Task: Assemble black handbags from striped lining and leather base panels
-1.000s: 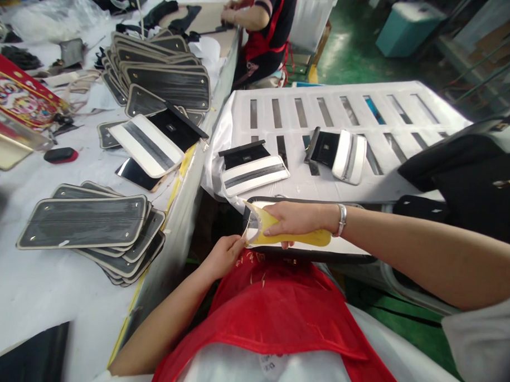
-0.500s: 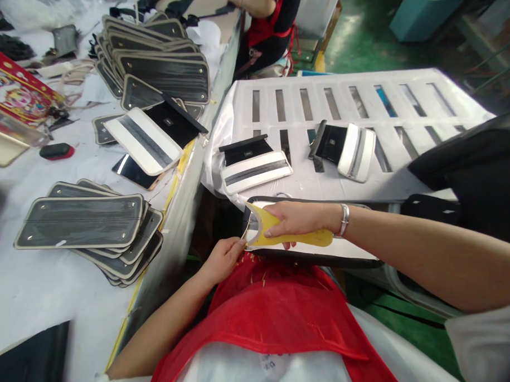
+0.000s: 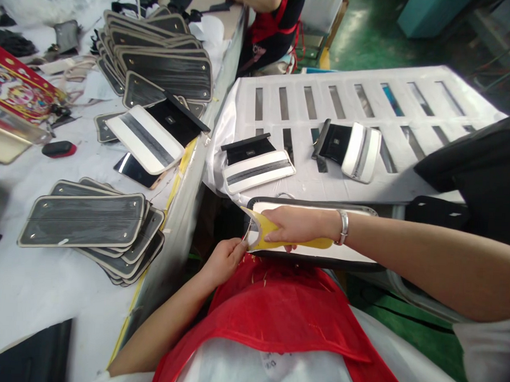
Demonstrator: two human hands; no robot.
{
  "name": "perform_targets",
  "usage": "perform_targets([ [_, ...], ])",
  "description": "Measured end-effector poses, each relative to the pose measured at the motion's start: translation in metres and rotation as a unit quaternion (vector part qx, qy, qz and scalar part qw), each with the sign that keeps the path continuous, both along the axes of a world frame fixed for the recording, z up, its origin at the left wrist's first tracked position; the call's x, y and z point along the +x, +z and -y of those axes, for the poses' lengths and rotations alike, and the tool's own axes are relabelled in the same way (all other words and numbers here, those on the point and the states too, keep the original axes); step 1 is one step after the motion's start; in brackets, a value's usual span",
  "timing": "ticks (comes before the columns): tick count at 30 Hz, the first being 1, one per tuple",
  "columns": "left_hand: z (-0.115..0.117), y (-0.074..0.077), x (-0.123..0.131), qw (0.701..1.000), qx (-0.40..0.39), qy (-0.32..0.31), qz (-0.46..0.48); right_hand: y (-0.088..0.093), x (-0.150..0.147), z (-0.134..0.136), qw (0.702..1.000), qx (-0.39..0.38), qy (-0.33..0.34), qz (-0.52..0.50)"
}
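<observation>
My right hand (image 3: 296, 225) lies flat, fingers pressed on a yellow template (image 3: 265, 229) that rests on a long white panel with a black edge (image 3: 353, 254) across my lap. My left hand (image 3: 224, 260) is closed in a pinch at the panel's left end, right by the template's curved cut-out; what it pinches is too small to make out. A silver bracelet (image 3: 343, 227) circles my right wrist. My red apron (image 3: 276, 309) is below both hands.
On the white table at left lie a stack of grey panels (image 3: 86, 221), a bigger stack (image 3: 159, 65) farther back and a white-and-black piece (image 3: 150, 134). A slotted white rack (image 3: 367, 106) holds two similar pieces. Another person in a red apron (image 3: 269, 19) sits beyond.
My hands have barely moved; the left hand has slid slightly down at the panel's end. The camera has tipped a little, shifting the scene.
</observation>
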State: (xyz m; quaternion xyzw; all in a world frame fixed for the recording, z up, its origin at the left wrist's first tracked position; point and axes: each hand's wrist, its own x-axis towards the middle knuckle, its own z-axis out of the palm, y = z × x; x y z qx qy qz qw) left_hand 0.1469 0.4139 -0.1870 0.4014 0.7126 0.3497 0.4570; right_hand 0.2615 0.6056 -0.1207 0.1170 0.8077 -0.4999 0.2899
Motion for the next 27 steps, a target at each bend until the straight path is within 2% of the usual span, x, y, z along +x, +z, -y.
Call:
perform_targets([
  [3, -0.003, 0.004, 0.001, 0.999, -0.01, -0.011, -0.03, 0.003, -0.001, 0.001, 0.999, 0.035, 0.009, 0.0],
  [8, -0.008, 0.008, 0.003, 0.998, -0.019, -0.008, -0.065, 0.0, 0.001, 0.001, 1.0, 0.014, -0.003, 0.0],
  [12, -0.01, 0.007, -0.001, 0.997, -0.025, -0.036, -0.062, -0.006, 0.004, 0.0, 1.0, 0.003, -0.007, -0.004],
  [14, -0.008, 0.005, -0.004, 0.999, -0.028, -0.043, -0.015, -0.01, 0.006, 0.0, 1.0, -0.011, -0.013, -0.004],
  [17, -0.002, 0.0, -0.006, 0.994, -0.009, -0.024, 0.107, -0.013, 0.01, 0.0, 0.999, -0.033, -0.033, -0.003],
  [20, 0.002, -0.009, -0.002, 0.975, 0.022, 0.03, 0.217, -0.013, 0.011, 0.0, 0.998, -0.047, -0.041, -0.001],
  [24, -0.005, -0.019, 0.005, 0.936, 0.035, 0.122, 0.33, -0.006, 0.011, 0.002, 0.998, -0.041, -0.037, 0.003],
  [27, -0.015, -0.02, 0.002, 0.927, -0.009, 0.114, 0.357, -0.003, 0.01, 0.003, 0.998, -0.039, -0.045, 0.01],
])
